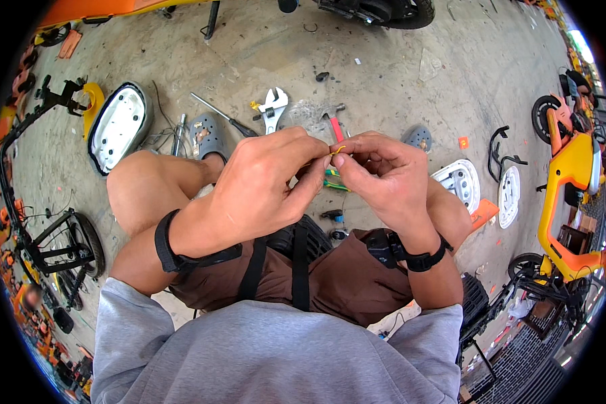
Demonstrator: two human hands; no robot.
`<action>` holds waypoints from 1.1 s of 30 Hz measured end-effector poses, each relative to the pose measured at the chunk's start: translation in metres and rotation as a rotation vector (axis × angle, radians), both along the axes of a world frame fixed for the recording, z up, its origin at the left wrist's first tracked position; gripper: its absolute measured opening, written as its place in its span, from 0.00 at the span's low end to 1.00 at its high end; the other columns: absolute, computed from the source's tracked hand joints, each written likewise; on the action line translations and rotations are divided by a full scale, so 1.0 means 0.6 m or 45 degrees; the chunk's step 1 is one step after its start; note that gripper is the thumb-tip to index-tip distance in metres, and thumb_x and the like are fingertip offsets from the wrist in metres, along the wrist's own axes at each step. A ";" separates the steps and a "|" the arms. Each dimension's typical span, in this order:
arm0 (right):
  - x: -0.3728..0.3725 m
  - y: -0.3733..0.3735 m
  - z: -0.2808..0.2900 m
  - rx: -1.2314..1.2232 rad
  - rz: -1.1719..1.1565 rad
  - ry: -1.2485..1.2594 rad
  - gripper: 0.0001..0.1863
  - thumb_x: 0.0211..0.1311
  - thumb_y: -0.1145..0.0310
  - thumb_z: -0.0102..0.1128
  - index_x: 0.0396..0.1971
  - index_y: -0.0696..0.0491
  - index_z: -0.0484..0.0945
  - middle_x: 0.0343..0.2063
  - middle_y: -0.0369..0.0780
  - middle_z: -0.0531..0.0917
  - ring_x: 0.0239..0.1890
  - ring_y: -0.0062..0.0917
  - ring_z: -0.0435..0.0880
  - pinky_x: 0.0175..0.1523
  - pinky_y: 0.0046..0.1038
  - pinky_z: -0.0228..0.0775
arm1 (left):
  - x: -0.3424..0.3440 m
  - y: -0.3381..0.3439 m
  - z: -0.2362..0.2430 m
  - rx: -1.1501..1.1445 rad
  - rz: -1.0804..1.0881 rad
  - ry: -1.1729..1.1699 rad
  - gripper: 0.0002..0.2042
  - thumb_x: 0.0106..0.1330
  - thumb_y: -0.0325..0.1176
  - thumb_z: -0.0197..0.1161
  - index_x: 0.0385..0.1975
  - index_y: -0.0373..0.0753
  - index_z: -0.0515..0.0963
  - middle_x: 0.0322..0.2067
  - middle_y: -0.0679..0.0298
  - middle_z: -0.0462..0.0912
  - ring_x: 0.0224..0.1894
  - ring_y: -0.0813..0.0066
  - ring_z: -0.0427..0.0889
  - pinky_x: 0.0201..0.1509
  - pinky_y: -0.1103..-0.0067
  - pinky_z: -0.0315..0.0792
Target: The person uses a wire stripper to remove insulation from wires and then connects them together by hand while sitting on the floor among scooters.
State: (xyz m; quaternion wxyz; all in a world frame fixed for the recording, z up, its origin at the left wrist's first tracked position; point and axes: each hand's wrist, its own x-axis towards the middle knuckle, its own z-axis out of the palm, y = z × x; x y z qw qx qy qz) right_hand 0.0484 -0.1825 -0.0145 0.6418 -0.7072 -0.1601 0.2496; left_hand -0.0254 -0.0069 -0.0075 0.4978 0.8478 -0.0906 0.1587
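In front of me, above the floor, my left hand [266, 182] and my right hand [387, 172] meet at the fingertips. Both are closed in a pinch on a thin, bent yellow strip [339, 151], perhaps a piece of wire; its ends are hidden by the fingers. Just beyond my left hand lies an adjustable wrench [273, 110], with a screwdriver [225, 116] to its left. A hammer with a red handle [336, 126] rests beyond the fingertips. Below them, partly covered by my right hand, is a green-handled tool [334, 180].
A white-lined seat shell [119, 128] and a black bike frame [30, 239] are at left. White panels [510, 196], a black bracket [497, 155] and a yellow-orange scooter body [557, 202] stand or lie at right. A wheel [411, 12] shows at the far edge.
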 end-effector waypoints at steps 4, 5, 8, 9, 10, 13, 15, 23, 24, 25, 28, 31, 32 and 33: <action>0.002 -0.003 -0.002 -0.067 0.017 0.005 0.07 0.54 0.73 0.68 0.32 0.58 0.85 0.27 0.32 0.85 0.23 0.07 0.75 0.24 0.11 0.61 | -0.001 0.001 0.002 0.021 -0.011 0.028 0.05 0.58 0.20 0.63 0.33 0.28 0.79 0.21 0.58 0.77 0.19 0.71 0.77 0.21 0.78 0.68; 0.002 -0.002 -0.001 -0.059 0.022 0.000 0.07 0.53 0.73 0.67 0.32 0.57 0.85 0.27 0.32 0.85 0.23 0.07 0.75 0.24 0.11 0.61 | -0.002 0.001 0.003 -0.003 -0.005 0.071 0.05 0.59 0.21 0.63 0.33 0.28 0.79 0.21 0.59 0.77 0.19 0.73 0.77 0.21 0.79 0.68; 0.003 -0.002 0.002 -0.053 0.058 -0.016 0.06 0.53 0.73 0.68 0.32 0.57 0.85 0.26 0.32 0.85 0.22 0.07 0.75 0.24 0.11 0.61 | -0.005 0.003 0.007 -0.107 -0.010 0.242 0.06 0.61 0.24 0.63 0.34 0.28 0.80 0.19 0.62 0.78 0.19 0.79 0.76 0.20 0.81 0.67; 0.003 -0.003 0.003 -0.054 0.073 -0.022 0.06 0.53 0.73 0.68 0.31 0.57 0.85 0.26 0.32 0.85 0.22 0.07 0.75 0.25 0.12 0.62 | -0.006 0.005 0.010 -0.163 -0.023 0.326 0.06 0.62 0.25 0.63 0.34 0.28 0.80 0.18 0.64 0.78 0.18 0.82 0.75 0.20 0.82 0.66; 0.003 -0.004 0.004 -0.052 0.088 -0.022 0.06 0.53 0.73 0.68 0.31 0.57 0.85 0.26 0.32 0.84 0.22 0.07 0.75 0.25 0.12 0.62 | -0.006 0.007 0.014 -0.217 -0.037 0.408 0.07 0.63 0.26 0.63 0.34 0.27 0.80 0.17 0.66 0.78 0.18 0.84 0.75 0.19 0.83 0.65; 0.004 -0.006 0.008 -0.048 0.119 -0.020 0.06 0.54 0.73 0.68 0.31 0.57 0.85 0.26 0.32 0.84 0.22 0.07 0.75 0.25 0.12 0.63 | -0.004 0.012 0.028 -0.488 -0.052 0.753 0.08 0.66 0.28 0.62 0.33 0.28 0.80 0.14 0.70 0.75 0.15 0.88 0.72 0.17 0.86 0.62; 0.004 -0.007 0.008 -0.047 0.124 -0.013 0.06 0.54 0.73 0.68 0.31 0.57 0.85 0.27 0.32 0.84 0.22 0.08 0.75 0.25 0.13 0.64 | -0.004 0.014 0.029 -0.551 -0.075 0.798 0.08 0.67 0.29 0.61 0.33 0.28 0.80 0.14 0.70 0.75 0.14 0.88 0.70 0.16 0.86 0.60; 0.008 -0.011 0.010 -0.066 0.175 -0.218 0.07 0.51 0.73 0.69 0.31 0.56 0.85 0.27 0.35 0.85 0.23 0.11 0.77 0.25 0.14 0.66 | 0.008 0.024 0.047 -0.944 -0.151 1.125 0.08 0.67 0.29 0.61 0.33 0.28 0.80 0.10 0.69 0.71 0.08 0.86 0.65 0.10 0.85 0.57; 0.008 -0.010 0.011 -0.072 0.184 -0.301 0.07 0.51 0.73 0.69 0.31 0.56 0.85 0.27 0.35 0.85 0.23 0.12 0.78 0.25 0.15 0.66 | 0.009 0.025 0.046 -1.027 -0.146 1.189 0.08 0.66 0.29 0.61 0.32 0.29 0.79 0.09 0.69 0.70 0.07 0.86 0.64 0.09 0.85 0.56; 0.008 -0.010 0.011 -0.062 0.179 -0.346 0.07 0.51 0.73 0.69 0.31 0.57 0.85 0.27 0.35 0.85 0.23 0.13 0.78 0.25 0.15 0.66 | 0.012 0.026 0.046 -1.112 -0.146 1.253 0.08 0.65 0.29 0.61 0.31 0.29 0.79 0.08 0.69 0.68 0.06 0.85 0.62 0.08 0.85 0.55; 0.005 -0.009 0.010 -0.032 0.168 -0.445 0.06 0.51 0.73 0.68 0.30 0.57 0.85 0.28 0.36 0.85 0.25 0.14 0.80 0.25 0.16 0.67 | 0.020 0.035 0.045 -1.453 -0.185 1.464 0.08 0.64 0.29 0.61 0.27 0.30 0.78 0.06 0.70 0.64 0.04 0.86 0.58 0.07 0.84 0.53; 0.004 -0.005 0.011 0.004 0.170 -0.386 0.06 0.51 0.75 0.67 0.30 0.57 0.85 0.29 0.36 0.85 0.26 0.14 0.80 0.26 0.16 0.68 | 0.021 0.033 0.037 -1.483 -0.167 1.538 0.08 0.63 0.28 0.58 0.25 0.30 0.77 0.05 0.71 0.62 0.04 0.86 0.56 0.06 0.85 0.50; 0.004 -0.005 0.011 0.018 0.175 -0.311 0.06 0.51 0.75 0.67 0.30 0.56 0.85 0.30 0.37 0.85 0.27 0.14 0.80 0.26 0.16 0.68 | 0.021 0.033 0.035 -1.488 -0.162 1.555 0.08 0.63 0.27 0.58 0.25 0.29 0.77 0.05 0.71 0.62 0.04 0.87 0.56 0.06 0.85 0.49; 0.004 -0.005 0.011 0.032 0.179 -0.235 0.06 0.51 0.75 0.67 0.31 0.56 0.85 0.31 0.37 0.86 0.27 0.14 0.81 0.26 0.16 0.68 | 0.020 0.033 0.034 -1.509 -0.166 1.567 0.08 0.63 0.27 0.58 0.25 0.29 0.77 0.05 0.71 0.62 0.04 0.87 0.56 0.06 0.85 0.49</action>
